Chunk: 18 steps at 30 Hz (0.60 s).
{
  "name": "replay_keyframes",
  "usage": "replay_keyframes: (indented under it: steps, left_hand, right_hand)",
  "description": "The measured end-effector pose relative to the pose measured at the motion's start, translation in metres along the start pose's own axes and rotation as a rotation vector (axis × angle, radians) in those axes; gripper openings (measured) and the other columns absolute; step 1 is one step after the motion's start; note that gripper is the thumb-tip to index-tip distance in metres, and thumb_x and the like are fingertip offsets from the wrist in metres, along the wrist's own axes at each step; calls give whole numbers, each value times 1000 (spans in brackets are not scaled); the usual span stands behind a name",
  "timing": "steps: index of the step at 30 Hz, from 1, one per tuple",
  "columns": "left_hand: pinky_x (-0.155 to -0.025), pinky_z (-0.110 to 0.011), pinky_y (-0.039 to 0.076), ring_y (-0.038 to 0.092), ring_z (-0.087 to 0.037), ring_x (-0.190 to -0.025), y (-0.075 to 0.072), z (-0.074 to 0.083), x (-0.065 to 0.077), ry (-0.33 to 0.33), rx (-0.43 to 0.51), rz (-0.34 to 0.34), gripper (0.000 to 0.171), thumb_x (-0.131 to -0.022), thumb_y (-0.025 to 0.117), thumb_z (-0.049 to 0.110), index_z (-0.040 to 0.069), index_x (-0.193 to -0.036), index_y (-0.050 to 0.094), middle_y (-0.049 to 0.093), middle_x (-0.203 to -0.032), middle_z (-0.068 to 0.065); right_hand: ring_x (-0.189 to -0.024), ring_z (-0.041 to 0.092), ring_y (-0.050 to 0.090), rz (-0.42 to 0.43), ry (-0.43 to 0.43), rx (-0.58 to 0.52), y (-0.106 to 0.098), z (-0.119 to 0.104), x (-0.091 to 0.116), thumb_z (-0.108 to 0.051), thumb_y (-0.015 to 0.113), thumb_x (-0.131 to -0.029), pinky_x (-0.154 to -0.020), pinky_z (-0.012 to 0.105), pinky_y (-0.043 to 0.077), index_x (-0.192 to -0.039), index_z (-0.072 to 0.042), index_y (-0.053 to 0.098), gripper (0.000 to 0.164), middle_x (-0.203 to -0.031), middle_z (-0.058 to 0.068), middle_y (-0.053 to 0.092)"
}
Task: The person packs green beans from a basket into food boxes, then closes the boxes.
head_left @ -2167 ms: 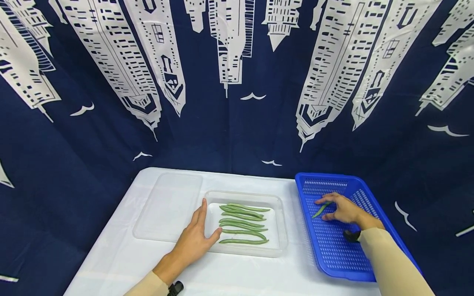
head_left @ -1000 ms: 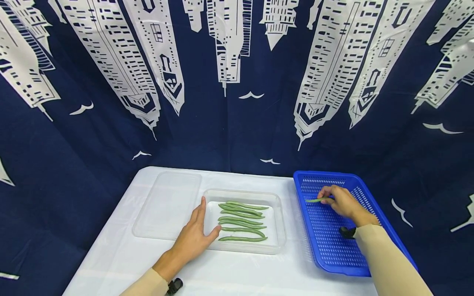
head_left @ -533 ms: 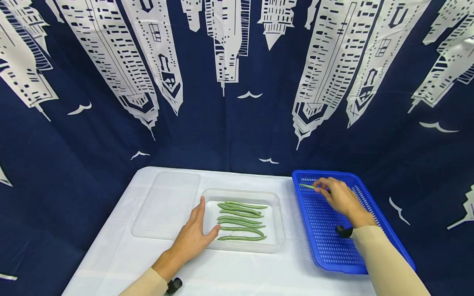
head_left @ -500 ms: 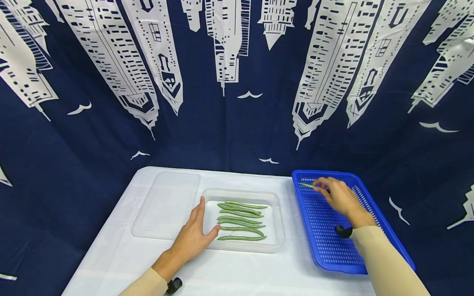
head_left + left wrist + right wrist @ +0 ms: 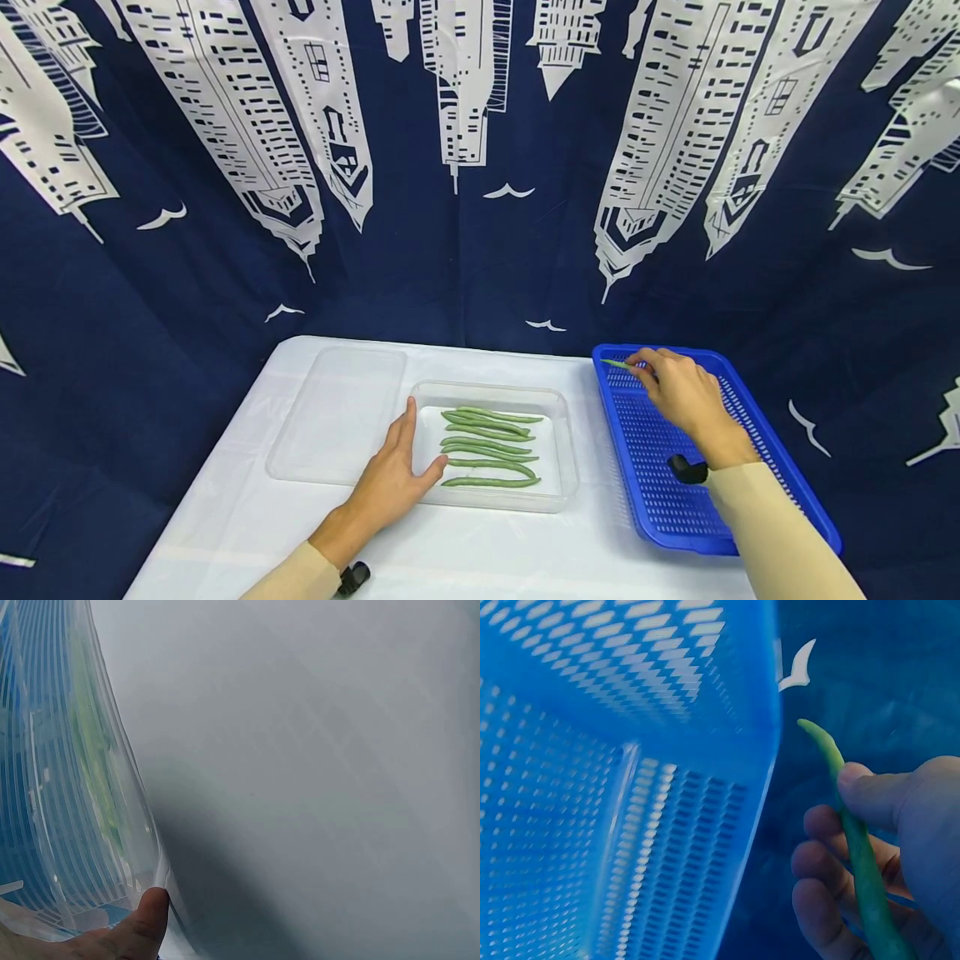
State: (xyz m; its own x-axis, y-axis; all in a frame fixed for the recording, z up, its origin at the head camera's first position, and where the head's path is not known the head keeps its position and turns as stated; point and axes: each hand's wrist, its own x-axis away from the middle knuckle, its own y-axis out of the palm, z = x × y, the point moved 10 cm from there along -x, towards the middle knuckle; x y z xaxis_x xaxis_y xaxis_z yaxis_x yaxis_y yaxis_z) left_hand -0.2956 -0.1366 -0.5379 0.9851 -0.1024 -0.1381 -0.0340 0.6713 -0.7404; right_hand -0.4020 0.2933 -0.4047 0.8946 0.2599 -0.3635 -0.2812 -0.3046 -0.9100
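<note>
My right hand point(image 5: 682, 396) pinches a single green bean point(image 5: 864, 870) between thumb and fingers, above the far end of the blue basket point(image 5: 678, 517). In the right wrist view the bean's tip points up beside the basket's rim. My left hand point(image 5: 386, 479) rests at the left side of a clear plastic container point(image 5: 566, 500), fingers straight and thumb spread along its near edge. Inside the container several green beans point(image 5: 491, 450) lie side by side in a row. The left wrist view shows my thumb point(image 5: 146, 919) touching the container's ribbed wall.
A clear flat lid point(image 5: 337, 417) lies on the white table point(image 5: 450, 554) left of the container. Behind the table hangs a dark blue cloth point(image 5: 450, 275) with white building prints. The basket stands at the table's right edge.
My right hand has picked the bean up from the basket's floor and raised it toward the basket's far left corner. The left hand keeps its place at the container.
</note>
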Motion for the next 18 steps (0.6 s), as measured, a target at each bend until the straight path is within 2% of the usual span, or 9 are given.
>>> replay_keyframes:
  steps: [8, 14, 18]
  left_hand:
    - [-125, -68, 55, 59, -54, -159, 2, -4, -1, -28, 6, -16, 113, -110, 77, 51, 11, -189, 7, 36, -188, -24]
    - [-127, -67, 54, 58, -53, -160, 3, -4, -1, -32, 19, -20, 113, -111, 76, 53, 12, -189, 6, 34, -190, -22]
    - [-125, -68, 55, 60, -54, -157, 1, -2, 0, -19, 18, -8, 112, -110, 77, 51, 10, -189, 9, 36, -188, -24]
  right_hand:
    - [-71, 18, 62, -22, 11, -87, 0, -35, -5, -22, 79, -114, -55, 34, 45, -129, -17, 84, 16, -95, 4, 80]
    - [-72, 12, 63, -36, -60, -165, 7, -73, -6, -18, 82, -111, -56, 29, 47, -123, -17, 87, 13, -89, 0, 79]
    - [-77, 9, 67, -82, -121, -206, 18, -98, -7, -19, 83, -111, -59, 27, 49, -122, -20, 87, 13, -90, -3, 80]
